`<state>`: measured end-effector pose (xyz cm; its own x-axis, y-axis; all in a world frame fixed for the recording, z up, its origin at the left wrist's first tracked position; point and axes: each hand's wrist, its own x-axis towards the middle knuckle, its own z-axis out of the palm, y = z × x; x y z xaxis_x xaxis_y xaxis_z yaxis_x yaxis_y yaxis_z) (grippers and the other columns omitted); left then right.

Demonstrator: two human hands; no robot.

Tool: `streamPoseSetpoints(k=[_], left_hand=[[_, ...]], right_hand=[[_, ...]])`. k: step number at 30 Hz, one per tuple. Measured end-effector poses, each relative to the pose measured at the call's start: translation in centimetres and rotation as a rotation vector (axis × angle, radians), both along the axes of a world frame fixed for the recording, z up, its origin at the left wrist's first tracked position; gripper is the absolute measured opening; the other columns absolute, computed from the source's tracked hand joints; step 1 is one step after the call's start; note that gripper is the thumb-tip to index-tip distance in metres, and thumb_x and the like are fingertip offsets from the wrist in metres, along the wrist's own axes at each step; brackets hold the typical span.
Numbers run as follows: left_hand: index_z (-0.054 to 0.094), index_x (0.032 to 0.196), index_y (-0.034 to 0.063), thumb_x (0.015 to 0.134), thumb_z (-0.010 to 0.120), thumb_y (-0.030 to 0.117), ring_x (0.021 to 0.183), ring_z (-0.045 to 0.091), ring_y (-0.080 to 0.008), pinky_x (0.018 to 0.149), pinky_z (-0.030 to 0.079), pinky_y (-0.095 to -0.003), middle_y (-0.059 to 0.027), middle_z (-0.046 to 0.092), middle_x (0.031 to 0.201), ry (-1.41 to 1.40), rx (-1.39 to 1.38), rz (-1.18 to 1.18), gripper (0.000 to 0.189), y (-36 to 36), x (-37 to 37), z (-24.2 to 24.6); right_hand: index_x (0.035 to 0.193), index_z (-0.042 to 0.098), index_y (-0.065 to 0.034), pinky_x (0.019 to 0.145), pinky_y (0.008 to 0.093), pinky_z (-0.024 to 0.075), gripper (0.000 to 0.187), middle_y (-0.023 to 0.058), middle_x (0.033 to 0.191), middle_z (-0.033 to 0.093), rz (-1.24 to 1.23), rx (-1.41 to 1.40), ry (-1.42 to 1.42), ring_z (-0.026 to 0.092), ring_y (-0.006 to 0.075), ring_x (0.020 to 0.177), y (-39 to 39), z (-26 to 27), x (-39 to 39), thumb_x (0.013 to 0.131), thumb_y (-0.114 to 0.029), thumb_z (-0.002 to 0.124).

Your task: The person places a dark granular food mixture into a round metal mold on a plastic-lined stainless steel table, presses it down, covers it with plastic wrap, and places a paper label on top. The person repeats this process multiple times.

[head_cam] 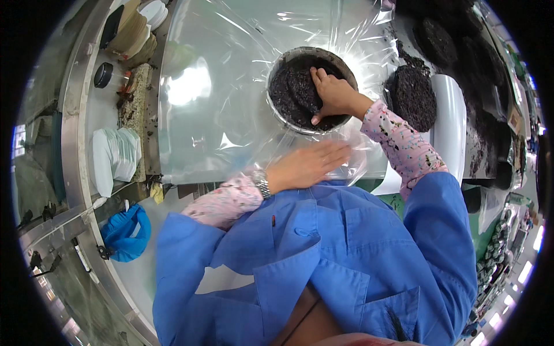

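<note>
My right hand point(335, 93) reaches into a round bowl point(281, 119) and rests on a dark, shredded, leaf-like mass point(292, 88). Its thumb and fingertips are spread across the mass; whether they grip it is hard to tell. Clear plastic film point(242, 52) lies wrinkled around the bowl. Just in front of the bowl, my left hand point(309, 164) is stretched flat above the film at the table's front edge. It is blurred, with its fingers extended and nothing visible in it.
Right of the bowl are a dark pressed cake point(413, 98) and a white roll point(449, 116), with more dark material point(480, 86) beyond. At left stand white sheets point(116, 155), a jar with a black lid point(103, 75) and a metal frame point(73, 116). A blue cloth item point(127, 235) hangs there.
</note>
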<state>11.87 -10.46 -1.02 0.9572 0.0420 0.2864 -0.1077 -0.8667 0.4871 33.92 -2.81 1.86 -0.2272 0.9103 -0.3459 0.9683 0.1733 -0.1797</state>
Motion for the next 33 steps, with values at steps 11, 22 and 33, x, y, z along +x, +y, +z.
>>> streamPoseSetpoints(k=[11, 22, 33], left_hand=[[0.07, 0.128, 0.0, 0.103, 0.072, 0.022, 0.11, 0.07, -0.0258, 0.096, 0.055, -0.039, -0.0144, 0.074, 0.122, -0.422, -0.385, 0.825, 0.033, 11.7, -1.4, 8.1], [0.069, 0.116, -0.001, 0.1, 0.074, 0.027, 0.077, 0.071, -0.0252, 0.068, 0.053, -0.0379, -0.0132, 0.073, 0.084, -0.307, 0.017, 1.202, 0.033, 17.1, -3.1, 8.8], [0.05, 0.153, -0.0003, 0.101, 0.066, 0.023, 0.138, 0.058, -0.0399, 0.114, 0.048, -0.0445, -0.0218, 0.056, 0.155, -0.366, 0.214, 0.505, 0.059, 23.9, 10.0, 8.7]], right_hand=[[0.149, 0.058, -0.0058, 0.102, 0.0505, 0.0503, 0.093, 0.0199, 0.15, 0.054, 0.089, 0.339, 0.117, 0.063, 0.0396, 0.123, -1.3, 0.8, -1.8, 0.086, -0.072, 0.07], [0.147, 0.064, -0.0161, 0.106, 0.0558, 0.0443, 0.092, 0.0102, 0.15, 0.057, -0.051, 0.364, 0.089, 0.057, 0.0354, 0.131, -1.5, -1.7, -2.6, 0.087, -0.085, 0.057], [0.144, 0.063, -0.0103, 0.101, 0.0531, 0.047, 0.093, 0.0131, 0.149, 0.057, -0.013, 0.486, 0.087, 0.059, 0.0336, 0.126, -1.7, -2.7, -2.0, 0.087, -0.083, 0.057]])
